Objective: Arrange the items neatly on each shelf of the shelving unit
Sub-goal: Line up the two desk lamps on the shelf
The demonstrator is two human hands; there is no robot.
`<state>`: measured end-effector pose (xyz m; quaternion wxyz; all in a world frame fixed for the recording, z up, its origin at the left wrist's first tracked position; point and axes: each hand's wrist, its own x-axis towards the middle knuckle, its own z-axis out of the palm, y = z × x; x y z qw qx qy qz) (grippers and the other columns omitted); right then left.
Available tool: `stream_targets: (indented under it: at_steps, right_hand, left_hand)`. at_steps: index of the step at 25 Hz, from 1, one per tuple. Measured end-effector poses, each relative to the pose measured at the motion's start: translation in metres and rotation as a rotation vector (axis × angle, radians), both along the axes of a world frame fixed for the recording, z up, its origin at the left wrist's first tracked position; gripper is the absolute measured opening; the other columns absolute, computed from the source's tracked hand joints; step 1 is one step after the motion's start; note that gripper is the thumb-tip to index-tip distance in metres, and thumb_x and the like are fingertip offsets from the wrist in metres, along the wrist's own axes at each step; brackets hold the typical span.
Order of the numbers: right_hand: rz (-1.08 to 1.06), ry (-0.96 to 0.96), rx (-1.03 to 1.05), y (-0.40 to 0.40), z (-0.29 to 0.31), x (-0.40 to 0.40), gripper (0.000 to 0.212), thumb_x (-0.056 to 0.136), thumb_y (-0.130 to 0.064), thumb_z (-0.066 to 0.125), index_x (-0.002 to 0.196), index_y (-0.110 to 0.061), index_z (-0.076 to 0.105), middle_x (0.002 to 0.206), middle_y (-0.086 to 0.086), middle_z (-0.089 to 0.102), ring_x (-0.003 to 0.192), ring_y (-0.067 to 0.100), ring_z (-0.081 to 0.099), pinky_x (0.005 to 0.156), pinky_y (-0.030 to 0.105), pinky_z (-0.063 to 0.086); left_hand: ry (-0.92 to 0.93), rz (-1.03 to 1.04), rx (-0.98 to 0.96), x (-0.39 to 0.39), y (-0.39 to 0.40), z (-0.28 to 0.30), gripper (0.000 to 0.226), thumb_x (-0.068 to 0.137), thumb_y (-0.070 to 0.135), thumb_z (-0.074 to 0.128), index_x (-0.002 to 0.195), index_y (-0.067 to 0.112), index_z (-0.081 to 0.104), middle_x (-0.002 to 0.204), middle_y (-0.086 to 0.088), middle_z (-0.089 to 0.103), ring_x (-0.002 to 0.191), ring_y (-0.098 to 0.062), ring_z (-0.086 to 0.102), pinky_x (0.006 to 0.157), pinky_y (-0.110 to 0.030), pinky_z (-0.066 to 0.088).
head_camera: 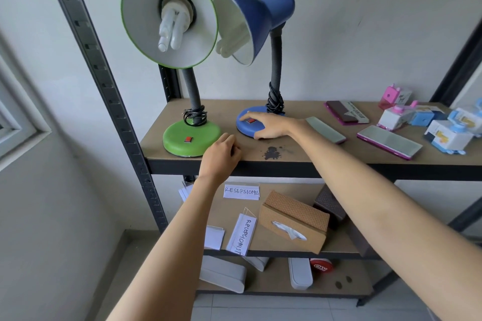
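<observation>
**Gripping Blue Lamp Base, Top Shelf**

Gripping the round base of the blue lamp (250, 122) with the right hand (268, 126): fingers spread over the top by the red switch, thumb curled at the near rim. Left hand (221, 156) at the front edge of the top shelf (313, 154), fingers loosely curled, holding nothing, just right of the green lamp (191, 138).

Lamp positions:
- Green lamp at the left end of the top shelf, upright, cord wound round the neck, shade facing the camera, bulb visible.
- Blue lamp just right of it, bases apart, shades nearly touching, cord wound round the neck.

Other top-shelf items:
- Grey flat case (326, 129) just beside the right wrist.
- Second flat case (390, 141) with magenta edge further right.
- Dark flat box (345, 112) toward the rear.
- Pink sharpener (391, 96) and blue-and-white boxed items (443, 133) at the right end, lying at mixed angles.
- Dark stain (272, 152) near the front edge.

Middle shelf (339, 249):
- Handwritten paper signs (241, 191), one upright, one tilted.
- Woven tissue box (294, 221), tilted.

Bottom shelf: white cases (224, 276) and red lid (320, 266).
</observation>
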<state>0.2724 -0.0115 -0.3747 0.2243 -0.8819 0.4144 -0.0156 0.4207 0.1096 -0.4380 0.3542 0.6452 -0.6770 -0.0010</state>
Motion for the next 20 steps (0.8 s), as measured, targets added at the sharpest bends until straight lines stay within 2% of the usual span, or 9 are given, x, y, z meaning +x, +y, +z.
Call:
stream_targets:
  at_steps: [2,3,6,8,13,20]
  right_hand:
    - [-0.077,-0.089,-0.069,0.007,-0.004,0.004,0.053,0.090,-0.026,0.057,0.140,-0.029,0.039,0.141,-0.002,0.044,0.129,0.018,0.042,0.101,0.029,0.036]
    - [-0.127,-0.101,-0.140,0.010,-0.010,0.011,0.055,0.091,-0.033,0.056,0.142,-0.028,0.036,0.143,0.004,0.042,0.131,0.023,0.041,0.103,0.033,0.035]
    - [-0.288,0.111,-0.321,0.021,-0.031,0.037,0.061,0.097,-0.050,0.038,0.151,-0.031,0.017,0.156,0.020,0.012,0.145,0.034,0.013,0.117,0.044,0.012]
    - [-0.351,0.185,-0.404,0.023,-0.037,0.044,0.057,0.099,-0.049,0.032,0.151,-0.032,0.017,0.157,0.023,0.007,0.146,0.033,0.008,0.117,0.046,0.006]
    - [-0.223,0.174,-0.369,0.020,-0.032,0.032,0.055,0.101,-0.044,0.032,0.152,-0.031,0.015,0.158,0.020,0.006,0.147,0.032,0.007,0.118,0.040,0.007]
    - [-0.017,-0.007,-0.227,0.019,-0.029,0.011,0.051,0.100,-0.030,0.044,0.148,-0.035,0.026,0.160,0.007,0.010,0.148,0.020,0.006,0.118,0.037,0.001]
  left_hand:
    - [0.005,0.000,-0.001,0.000,0.000,0.000,0.011,0.087,0.008,0.049,0.080,0.001,0.054,0.086,-0.007,0.055,0.064,-0.026,0.047,0.056,-0.039,0.039]
    - [0.010,0.000,-0.001,0.000,0.000,0.000,0.011,0.087,0.008,0.049,0.080,0.002,0.055,0.086,-0.007,0.055,0.064,-0.026,0.047,0.056,-0.039,0.039]
    - [0.010,-0.005,-0.004,0.000,-0.001,-0.001,0.010,0.086,0.008,0.050,0.080,0.002,0.056,0.086,-0.007,0.056,0.065,-0.027,0.048,0.057,-0.041,0.041]
    - [0.009,-0.003,-0.002,0.000,-0.001,0.000,0.010,0.086,0.008,0.050,0.080,0.003,0.056,0.086,-0.008,0.056,0.064,-0.026,0.047,0.057,-0.041,0.041]
    - [0.007,-0.015,-0.012,0.000,0.000,0.000,0.010,0.086,0.007,0.050,0.081,0.001,0.057,0.086,-0.008,0.057,0.066,-0.027,0.050,0.058,-0.041,0.041]
    - [0.003,-0.015,-0.024,0.000,0.000,0.000,0.011,0.086,0.007,0.049,0.078,0.002,0.055,0.084,-0.008,0.055,0.062,-0.022,0.043,0.054,-0.033,0.033]
